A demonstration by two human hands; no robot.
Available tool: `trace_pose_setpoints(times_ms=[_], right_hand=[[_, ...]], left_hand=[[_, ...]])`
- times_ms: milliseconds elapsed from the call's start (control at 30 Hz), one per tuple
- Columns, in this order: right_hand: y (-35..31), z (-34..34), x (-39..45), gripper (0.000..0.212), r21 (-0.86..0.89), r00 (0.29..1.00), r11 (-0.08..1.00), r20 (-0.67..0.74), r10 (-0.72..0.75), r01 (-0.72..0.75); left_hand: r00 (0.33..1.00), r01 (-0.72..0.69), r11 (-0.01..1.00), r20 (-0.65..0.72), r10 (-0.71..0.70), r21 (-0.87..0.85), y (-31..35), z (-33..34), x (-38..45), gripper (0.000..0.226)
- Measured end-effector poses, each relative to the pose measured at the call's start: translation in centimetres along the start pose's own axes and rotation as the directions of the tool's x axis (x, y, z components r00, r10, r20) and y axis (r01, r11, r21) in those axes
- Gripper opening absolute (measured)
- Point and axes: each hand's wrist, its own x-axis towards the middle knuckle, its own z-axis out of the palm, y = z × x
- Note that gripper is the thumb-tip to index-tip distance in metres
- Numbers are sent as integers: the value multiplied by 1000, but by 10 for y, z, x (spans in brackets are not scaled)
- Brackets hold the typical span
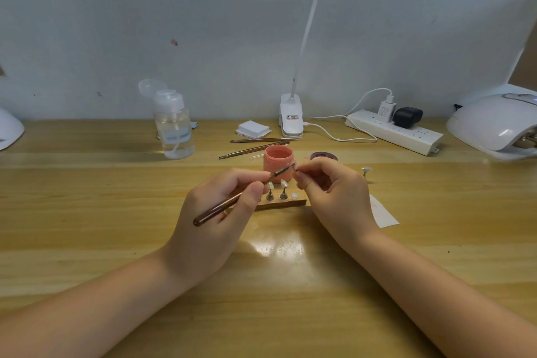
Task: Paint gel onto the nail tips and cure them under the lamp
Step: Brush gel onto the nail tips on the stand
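Hands: left hand (215, 212) grips brush (241, 197); right hand (334, 189) pinches nail tip (294, 167), just before the gel jar (278, 163).
Handling: tip likely light, slippery, brittle; hold by its stand.
Lamp: curing lamp (494, 122) far right of jar.

It looked like a small home nail-art desk set against a plain pale wall (203, 23). Beyond the working hands, the wooden tabletop (87, 183) carried a pump bottle (173, 125), a clip-on desk lamp (291, 119), a power strip (395, 132), spare brushes (255, 145), and a white curing lamp (494, 125) far right.
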Motion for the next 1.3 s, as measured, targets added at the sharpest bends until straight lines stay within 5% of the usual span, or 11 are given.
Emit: trace_pose_setpoints(times_ms=[700,1300], right_hand=[[-5,-1,0,18,87,997,994,-49,68,-63],[-1,1,0,14,1,992,995,-83,-100,101]], left_hand=[[999,-32,999,-44,30,-40,3,-2,2,20],[998,-62,997,21,61,34,9,-1,-1,26]])
